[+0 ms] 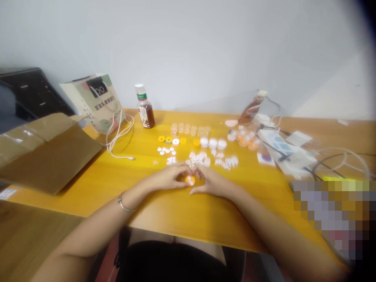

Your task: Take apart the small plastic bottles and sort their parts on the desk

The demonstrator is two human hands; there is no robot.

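Note:
My left hand (172,177), a bracelet (125,203) on its wrist, curves around a small orange-and-white round piece (190,180), its thumb against the piece's edge. From the other side my right hand (209,181) reaches in, with thumb and fingers apart and fingertips near those of the left. Just beyond the hands are white plastic parts (199,158) in a loose pile. Smaller white parts (171,160) and white pegged discs (166,150) lie to the left. Farther back runs a row of yellow rings (161,139) and white caps (213,143). Blur hides fine detail.
Clear cups (187,128) stand behind the caps. Orange-and-white pieces (248,139) cluster at right, before a tilted drink bottle (252,107). Another bottle (145,111) stands at left. A cardboard box (49,152), paper bag (96,103) and white cable (117,137) occupy the left side; cables (337,166) lie right.

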